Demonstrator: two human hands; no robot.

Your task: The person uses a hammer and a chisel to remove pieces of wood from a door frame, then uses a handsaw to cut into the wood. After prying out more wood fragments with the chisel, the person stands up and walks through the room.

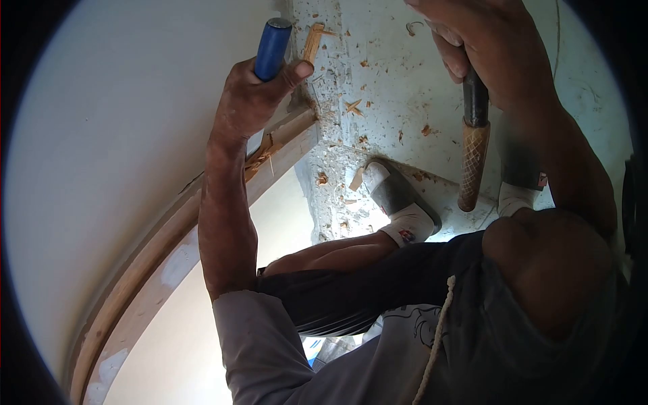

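My left hand [253, 101] is closed around a chisel with a blue handle [273, 50]; part of its pale blade shows below the fist, against the wooden frame [290, 145]. Curled shavings [260, 160] lie at that spot on the wood. At the upper right my right hand [472, 47] is wrapped round a hammer by its dark shaft; the patterned tan grip [474, 162] hangs below the hand. The hammer's head is not visible. A small wood piece [313, 42] stands beside my left thumb.
The curved wooden frame runs down to the lower left along a pale wall [121, 115]. Wood chips [353, 108] are scattered over the dusty floor [405, 88]. My feet in dark sandals [398, 196] are on the floor, below the hands.
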